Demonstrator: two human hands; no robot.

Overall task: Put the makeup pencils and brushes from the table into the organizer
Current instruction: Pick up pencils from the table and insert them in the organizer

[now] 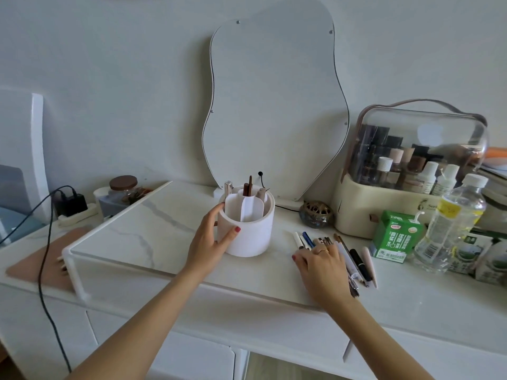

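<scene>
Steadying the organizer [248, 229], the left hand [211, 239] is wrapped around its left wall while the right hand [322, 266] is laid, apparently flat, over the pencils and brushes [354, 259] to the right, where loose items could be rolled off the near edge.

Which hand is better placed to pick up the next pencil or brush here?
Right. The right hand already rests on the pencils and brushes lying right of the organizer, while the left hand is wrapped around the organizer's side.
</scene>
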